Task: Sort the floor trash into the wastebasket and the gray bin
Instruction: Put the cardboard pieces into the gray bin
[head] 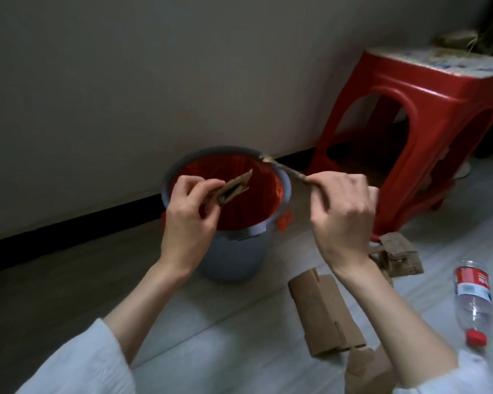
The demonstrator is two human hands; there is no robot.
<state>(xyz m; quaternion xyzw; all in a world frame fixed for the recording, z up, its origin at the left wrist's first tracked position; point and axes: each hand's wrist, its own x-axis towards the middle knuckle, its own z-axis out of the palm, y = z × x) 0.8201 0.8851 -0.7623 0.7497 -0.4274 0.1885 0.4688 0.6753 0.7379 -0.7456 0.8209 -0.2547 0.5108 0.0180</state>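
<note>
A gray bin [228, 257] with a red liner stands on the floor against the wall. My left hand [188, 217] holds a folded cardboard scrap [231, 189] over the bin's opening. My right hand [342, 211] grips a thin cardboard strip [285, 170] whose far end touches the bin's far rim. On the floor to the right lie a folded cardboard piece [325, 308], a crumpled cardboard piece [399, 254] and a clear plastic bottle [471, 300] with a red cap and red label.
A red plastic stool [416, 120] stands by the wall right of the bin, with things on its seat. More cardboard [365, 371] lies near my right forearm. A dark baseboard runs along the wall.
</note>
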